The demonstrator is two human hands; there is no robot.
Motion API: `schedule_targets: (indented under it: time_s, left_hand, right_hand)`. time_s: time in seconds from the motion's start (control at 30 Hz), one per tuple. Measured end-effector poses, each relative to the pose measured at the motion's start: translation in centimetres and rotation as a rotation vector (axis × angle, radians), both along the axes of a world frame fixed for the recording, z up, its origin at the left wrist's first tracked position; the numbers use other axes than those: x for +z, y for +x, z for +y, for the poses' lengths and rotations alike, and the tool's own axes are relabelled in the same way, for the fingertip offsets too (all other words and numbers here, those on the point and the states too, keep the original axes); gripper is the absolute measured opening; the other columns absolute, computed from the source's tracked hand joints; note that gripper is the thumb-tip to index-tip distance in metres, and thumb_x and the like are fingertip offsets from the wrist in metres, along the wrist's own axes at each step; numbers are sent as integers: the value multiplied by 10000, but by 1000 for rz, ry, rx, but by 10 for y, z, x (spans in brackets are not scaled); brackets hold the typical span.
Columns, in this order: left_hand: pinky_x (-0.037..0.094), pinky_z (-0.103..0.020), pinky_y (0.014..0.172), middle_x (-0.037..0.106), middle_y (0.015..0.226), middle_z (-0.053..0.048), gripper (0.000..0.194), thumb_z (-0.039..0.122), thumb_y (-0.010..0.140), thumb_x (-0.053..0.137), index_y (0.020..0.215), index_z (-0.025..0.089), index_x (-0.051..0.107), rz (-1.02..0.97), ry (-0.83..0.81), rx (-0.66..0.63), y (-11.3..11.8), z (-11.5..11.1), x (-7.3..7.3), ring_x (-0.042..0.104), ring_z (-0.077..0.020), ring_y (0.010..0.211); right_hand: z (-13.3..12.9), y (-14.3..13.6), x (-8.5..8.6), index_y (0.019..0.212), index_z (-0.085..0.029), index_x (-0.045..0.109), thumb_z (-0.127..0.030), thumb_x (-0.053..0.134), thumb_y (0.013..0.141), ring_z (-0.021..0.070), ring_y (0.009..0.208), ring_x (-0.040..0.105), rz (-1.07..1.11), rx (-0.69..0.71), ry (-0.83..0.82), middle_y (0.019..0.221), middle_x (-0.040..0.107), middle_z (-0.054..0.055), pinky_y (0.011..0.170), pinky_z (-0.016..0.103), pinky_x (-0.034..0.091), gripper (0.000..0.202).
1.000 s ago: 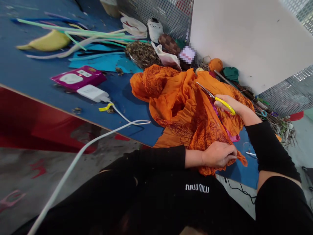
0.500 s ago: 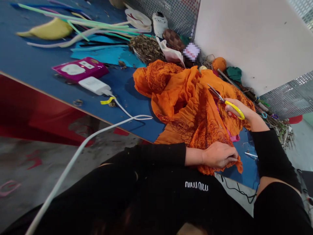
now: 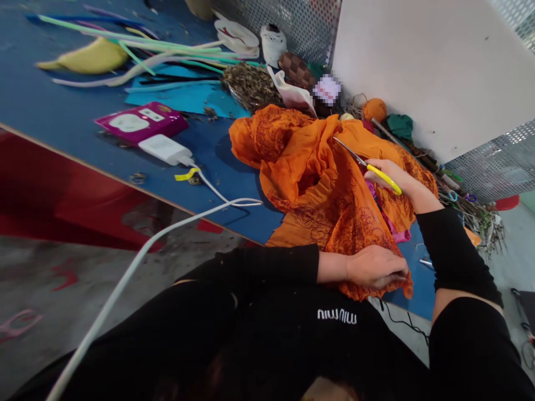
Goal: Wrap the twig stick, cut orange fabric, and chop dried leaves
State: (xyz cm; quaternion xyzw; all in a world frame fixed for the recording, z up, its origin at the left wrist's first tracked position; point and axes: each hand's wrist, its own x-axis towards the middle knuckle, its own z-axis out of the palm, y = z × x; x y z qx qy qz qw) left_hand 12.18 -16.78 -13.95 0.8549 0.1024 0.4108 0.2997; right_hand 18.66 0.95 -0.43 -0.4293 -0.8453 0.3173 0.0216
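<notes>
A large orange patterned cloth [image 3: 309, 178] lies bunched on the blue table, its near corner at the table's front edge. My left hand [image 3: 376, 267] pinches that corner. Above the right part of the cloth, my right hand [image 3: 390, 174] is wrapped round yellow-handled scissors [image 3: 387, 179]. The scissor blades point up and left over the cloth and look nearly closed; whether they touch the fabric cannot be told. A bit of pink cloth [image 3: 401, 233] shows beside the orange one, below my right hand.
On the left of the blue table [image 3: 45, 120] are a purple-and-white power unit [image 3: 144, 121], a white adapter [image 3: 165, 149] with a cable, a yellow banana-shaped object [image 3: 90, 57] and foam strips. Dry leaves [image 3: 253, 83], an orange ball [image 3: 374, 109] and sticks [image 3: 480, 220] line the back and right.
My right hand and the scissors have moved left and slightly up over the cloth. My left hand stays on the corner. The view has shifted slightly.
</notes>
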Motion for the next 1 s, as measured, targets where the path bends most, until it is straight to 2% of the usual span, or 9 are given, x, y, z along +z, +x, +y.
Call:
schedule_targets:
  time_s: [0.2, 0.33, 0.5, 0.57, 0.67, 0.77, 0.87, 0.93, 1.0]
  left_hand:
    - [486, -261, 680, 789, 947, -53, 169, 318, 1100, 579, 983, 206, 626, -18, 34, -3, 1, -2, -1, 736, -166, 829]
    - [491, -259, 712, 798, 971, -51, 163, 321, 1094, 597, 990, 203, 637, 17, 6, 3, 0, 1, 0, 743, -167, 849]
    - [488, -254, 720, 808, 973, -34, 184, 368, 1074, 643, 996, 204, 671, 154, -137, 126, 0, 8, 7, 765, -180, 881]
    - [495, -254, 725, 815, 989, -29, 192, 370, 1087, 611, 1025, 207, 689, 216, -193, 174, -1, 11, 10, 777, -189, 906]
    - [517, -272, 740, 824, 1026, -32, 195, 357, 1090, 584, 1098, 217, 720, 354, -247, 248, -4, 16, 15, 793, -218, 947]
    - [549, -293, 787, 830, 1053, -36, 199, 344, 1075, 591, 1147, 232, 738, 520, -254, 306, -7, 22, 17, 797, -238, 982]
    - [568, -301, 853, 828, 1122, -33, 197, 316, 1057, 593, 1163, 237, 740, 642, -229, 309, -8, 28, 15, 790, -240, 1048]
    - [571, -310, 892, 813, 1198, -52, 210, 308, 1046, 597, 1182, 224, 733, 682, -199, 296, -8, 31, 15, 777, -249, 1104]
    - [569, -324, 938, 788, 1268, -76, 242, 313, 1052, 577, 1214, 210, 725, 688, -152, 287, -11, 34, 20, 756, -258, 1164]
  right_hand:
    - [0, 0, -3, 714, -230, 479, -632, 685, 800, 91, 575, 364, 49, -71, -25, 618, 420, -62, 559, 264, 256, 460]
    - [-1, 11, 1, 777, -234, 473, -608, 705, 856, 87, 536, 427, 64, -77, -149, 656, 475, -56, 492, 230, 298, 447]
    - [-16, 51, 7, 960, -203, 588, -759, 697, 850, 95, 580, 510, 144, 25, -227, 794, 607, -11, 494, 223, 407, 577]
    - [-30, 75, 4, 1099, -187, 624, -805, 679, 833, 99, 593, 524, 195, -2, -235, 826, 621, -9, 507, 233, 421, 675]
    - [-64, 110, -11, 1241, -184, 618, -740, 737, 806, 110, 583, 520, 253, -211, -153, 793, 603, -31, 521, 256, 430, 716]
    - [-115, 135, -40, 1233, -187, 620, -657, 806, 729, 119, 557, 503, 329, -603, -15, 746, 585, -50, 531, 276, 438, 713]
    - [-171, 142, -76, 1189, -183, 640, -680, 781, 686, 154, 618, 552, 404, -972, 165, 775, 636, -19, 618, 317, 499, 721]
    - [-203, 139, -98, 1234, -178, 655, -640, 737, 739, 210, 750, 640, 296, -1151, 296, 902, 724, 45, 755, 374, 548, 682]
    - [-227, 135, -114, 1336, -166, 645, -546, 701, 803, 273, 949, 701, 87, -1269, 380, 1101, 771, 114, 914, 425, 547, 657]
